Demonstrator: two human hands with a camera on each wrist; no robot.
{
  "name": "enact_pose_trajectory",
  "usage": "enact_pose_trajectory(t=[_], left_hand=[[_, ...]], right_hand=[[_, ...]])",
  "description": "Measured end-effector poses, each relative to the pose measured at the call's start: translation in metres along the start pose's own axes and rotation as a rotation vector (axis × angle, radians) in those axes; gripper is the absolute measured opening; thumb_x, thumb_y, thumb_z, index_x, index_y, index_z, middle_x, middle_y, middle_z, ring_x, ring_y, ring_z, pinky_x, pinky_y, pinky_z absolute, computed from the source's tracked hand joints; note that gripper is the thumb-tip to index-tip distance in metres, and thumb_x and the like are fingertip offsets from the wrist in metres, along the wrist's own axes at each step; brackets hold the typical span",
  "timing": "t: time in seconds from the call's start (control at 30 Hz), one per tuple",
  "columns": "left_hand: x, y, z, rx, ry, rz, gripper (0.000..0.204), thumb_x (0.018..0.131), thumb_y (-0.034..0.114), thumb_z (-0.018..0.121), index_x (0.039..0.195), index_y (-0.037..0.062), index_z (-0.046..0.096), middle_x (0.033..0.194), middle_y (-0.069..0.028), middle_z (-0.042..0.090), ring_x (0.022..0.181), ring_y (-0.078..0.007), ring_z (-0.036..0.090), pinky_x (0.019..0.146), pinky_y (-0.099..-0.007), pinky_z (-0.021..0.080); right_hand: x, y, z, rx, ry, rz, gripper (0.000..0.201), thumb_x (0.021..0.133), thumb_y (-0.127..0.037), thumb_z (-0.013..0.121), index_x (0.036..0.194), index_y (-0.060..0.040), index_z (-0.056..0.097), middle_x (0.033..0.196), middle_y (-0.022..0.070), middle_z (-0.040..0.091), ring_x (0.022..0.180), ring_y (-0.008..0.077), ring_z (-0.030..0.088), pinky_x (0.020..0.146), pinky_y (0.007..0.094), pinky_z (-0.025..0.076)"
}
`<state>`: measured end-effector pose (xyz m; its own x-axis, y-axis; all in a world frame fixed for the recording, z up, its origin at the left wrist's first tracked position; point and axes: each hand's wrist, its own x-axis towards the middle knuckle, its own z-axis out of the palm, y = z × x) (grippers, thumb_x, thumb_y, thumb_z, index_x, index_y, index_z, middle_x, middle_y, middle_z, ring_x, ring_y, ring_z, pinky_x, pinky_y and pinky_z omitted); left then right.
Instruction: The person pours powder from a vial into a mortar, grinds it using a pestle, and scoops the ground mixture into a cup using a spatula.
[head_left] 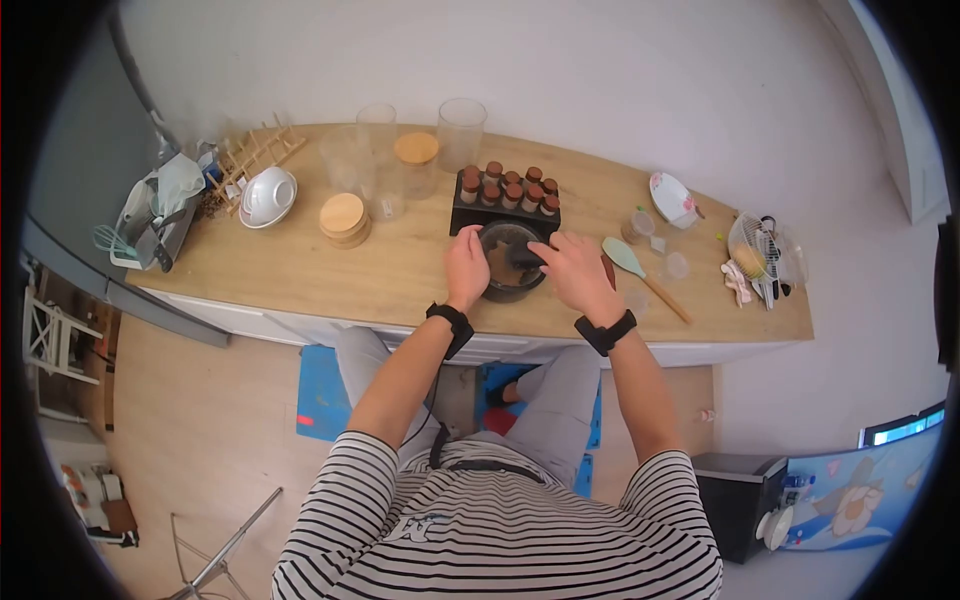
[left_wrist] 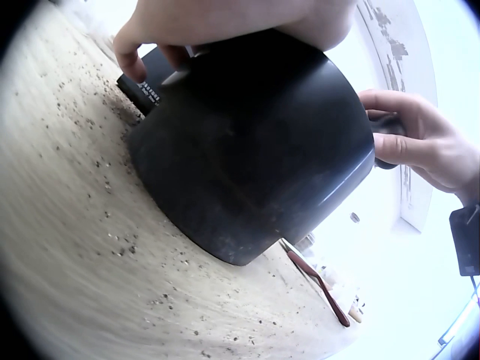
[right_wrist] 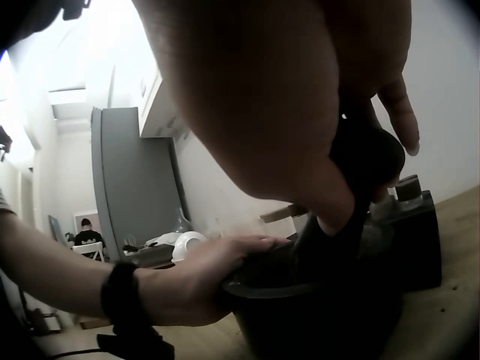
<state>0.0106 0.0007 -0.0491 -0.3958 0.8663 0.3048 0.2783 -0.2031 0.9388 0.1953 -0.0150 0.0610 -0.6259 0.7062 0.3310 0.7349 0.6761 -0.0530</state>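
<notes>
A dark mortar (head_left: pixel 512 292) with brown ground matter inside stands on the wooden counter; its dark outer wall (left_wrist: pixel 247 150) fills the left wrist view. My left hand (head_left: pixel 467 268) lies around the mortar's left side, its fingers (left_wrist: pixel 131 60) curved against the wall near the rim. My right hand (head_left: pixel 578 272) grips a black pestle (head_left: pixel 524 255) whose lower end is inside the mortar. In the right wrist view the pestle (right_wrist: pixel 326 251) slants down past the mortar rim (right_wrist: pixel 270 291). Small crumbs (left_wrist: pixel 127 244) lie scattered beside the mortar.
Behind the mortar stands a black rack (head_left: pixel 485 215) of red-capped jars. A green spatula (head_left: pixel 625 255) lies to the right, near a flowered bowl (head_left: pixel 672 198). Left are a wooden-lidded jar (head_left: pixel 345 220), tall glass containers (head_left: pixel 461 135) and white bowls (head_left: pixel 268 195).
</notes>
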Motion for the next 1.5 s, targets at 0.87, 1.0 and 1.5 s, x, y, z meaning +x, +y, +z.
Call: enact_pose_trajectory(t=[0.87, 1.0, 1.5], left_hand=[[0.0, -0.01, -0.003, -0.048, -0.057, -0.055, 0.026, 0.102, 0.018, 0.042, 0.109, 0.0033, 0.062, 0.08, -0.0107, 0.064, 0.076, -0.0167, 0.06, 0.072, -0.031, 0.048], [-0.001, 0.0, -0.006, -0.068, -0.057, -0.042, 0.026, 0.102, 0.017, 0.041, 0.109, 0.0024, 0.061, 0.082, -0.0129, 0.065, 0.077, -0.0208, 0.061, 0.073, -0.0322, 0.048], [-0.001, -0.01, 0.001, -0.099, -0.009, -0.024, 0.029, 0.102, 0.018, 0.039, 0.108, 0.0005, 0.061, 0.086, -0.016, 0.065, 0.081, -0.0259, 0.063, 0.076, -0.035, 0.048]], right_hand=[[-0.022, -0.008, 0.045, 0.43, 0.252, 0.392, 0.045, 0.092, -0.024, 0.063, 0.132, -0.006, 0.053, 0.105, 0.0186, 0.056, 0.097, 0.0369, 0.057, 0.082, 0.041, 0.047], [-0.026, -0.015, 0.069, 0.428, 0.37, 0.387, 0.051, 0.092, -0.025, 0.063, 0.136, -0.004, 0.048, 0.107, 0.0194, 0.056, 0.097, 0.038, 0.057, 0.081, 0.0413, 0.048], [-0.029, -0.016, 0.116, 0.882, 0.623, 0.674, 0.032, 0.089, -0.025, 0.069, 0.1, 0.0032, 0.057, 0.09, 0.012, 0.053, 0.077, 0.0226, 0.057, 0.067, 0.0326, 0.047]])
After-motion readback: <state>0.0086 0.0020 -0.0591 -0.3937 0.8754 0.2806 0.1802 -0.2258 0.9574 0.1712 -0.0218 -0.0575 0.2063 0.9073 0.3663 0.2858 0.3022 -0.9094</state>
